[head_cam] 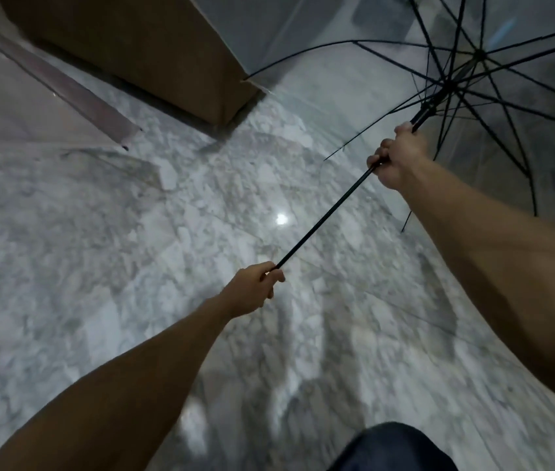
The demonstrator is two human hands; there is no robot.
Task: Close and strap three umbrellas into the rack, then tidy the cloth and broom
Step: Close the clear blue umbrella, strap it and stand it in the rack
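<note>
Lying at the far left over the marble floor (133, 266) is part of a second umbrella (48, 93) with a pale, see-through canopy and a pinkish edge, and just right of it stands a brown cardboard box (153, 52). Nearer the middle, the left hand (255, 287) curls its fingers round the lower end of a thin black shaft (323, 215), the handle itself hidden inside the grip. The shaft slants up to the right, where the right hand (398, 158) is wrapped round it just below the sliding collar. Beyond that hand the clear umbrella (480, 56) is open, its black ribs fanned out in the upper right, held off the floor. It looks light but awkward: the thin ribs would bend if forced, the plastic skin is slick and likely to cling. Holding the handle and the collar seems the right grip for drawing it shut. No rack is in view.
</note>
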